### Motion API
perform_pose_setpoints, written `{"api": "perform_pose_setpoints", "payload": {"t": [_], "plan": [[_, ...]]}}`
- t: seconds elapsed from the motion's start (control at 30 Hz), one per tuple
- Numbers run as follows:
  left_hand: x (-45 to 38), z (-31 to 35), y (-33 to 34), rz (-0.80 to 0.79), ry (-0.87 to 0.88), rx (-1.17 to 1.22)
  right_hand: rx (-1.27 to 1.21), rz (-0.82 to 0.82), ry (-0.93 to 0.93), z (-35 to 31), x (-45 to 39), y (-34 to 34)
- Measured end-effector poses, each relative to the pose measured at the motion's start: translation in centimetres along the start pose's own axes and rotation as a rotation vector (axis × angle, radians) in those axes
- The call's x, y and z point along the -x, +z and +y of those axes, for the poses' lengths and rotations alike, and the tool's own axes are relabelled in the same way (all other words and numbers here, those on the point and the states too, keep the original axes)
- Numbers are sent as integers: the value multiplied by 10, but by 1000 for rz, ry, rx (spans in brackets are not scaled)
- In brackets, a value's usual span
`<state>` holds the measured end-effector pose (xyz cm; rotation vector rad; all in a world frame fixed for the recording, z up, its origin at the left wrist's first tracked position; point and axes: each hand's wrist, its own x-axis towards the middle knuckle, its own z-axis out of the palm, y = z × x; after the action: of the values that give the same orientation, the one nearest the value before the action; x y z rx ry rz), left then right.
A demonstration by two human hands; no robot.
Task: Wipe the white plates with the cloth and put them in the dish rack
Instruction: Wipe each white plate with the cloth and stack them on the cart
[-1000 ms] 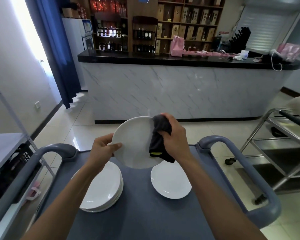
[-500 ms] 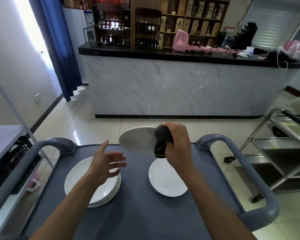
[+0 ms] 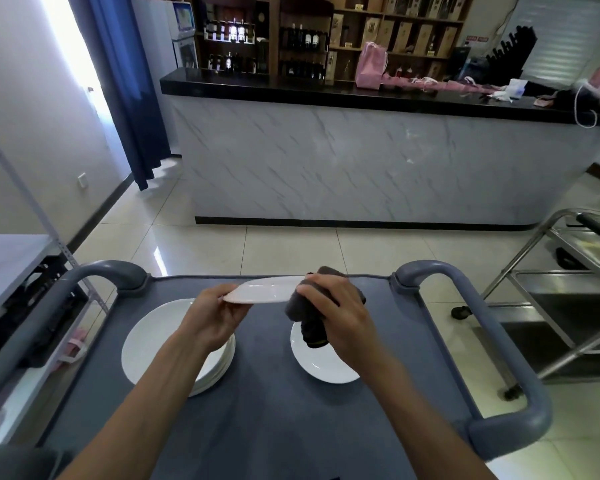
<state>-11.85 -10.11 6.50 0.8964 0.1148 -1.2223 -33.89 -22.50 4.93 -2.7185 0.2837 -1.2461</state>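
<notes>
A white plate (image 3: 264, 291) is held nearly flat above the grey cart top (image 3: 264, 403). My left hand (image 3: 215, 315) grips its left rim from below. My right hand (image 3: 336, 313) holds a dark cloth (image 3: 307, 323) bunched against the plate's right edge. Under my left hand sits a stack of white plates (image 3: 153, 344). A single white plate (image 3: 321, 362) lies under my right hand. No dish rack is in view.
The cart has grey tubular handles at the left (image 3: 94, 271) and right (image 3: 499, 334). A steel trolley (image 3: 565, 296) stands to the right, a metal shelf unit (image 3: 25, 258) to the left. A marble-fronted counter (image 3: 361, 161) crosses the room ahead.
The plate went from facing me to lying almost flat. My left hand let go of it, hung open for a moment, and now grips the rim again. The right hand stayed on the cloth.
</notes>
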Motion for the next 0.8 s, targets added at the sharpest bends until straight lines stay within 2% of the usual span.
{"api": "perform_pose_setpoints", "payload": {"t": [0.13,0.3,0.47,0.63,0.8], "plan": [[0,-10,4,11,114,-136,-17,-39,46,3,15,0],[1,-31,14,65,307,-274,-119,-67,281,-14,1,0],[13,-47,20,-20,418,-436,-233,-89,413,-21,-10,1],[25,-52,31,-108,481,-625,-334,-61,498,-24,-14,3],[32,-57,36,-127,487,-720,-318,43,483,-20,-16,5]]}}
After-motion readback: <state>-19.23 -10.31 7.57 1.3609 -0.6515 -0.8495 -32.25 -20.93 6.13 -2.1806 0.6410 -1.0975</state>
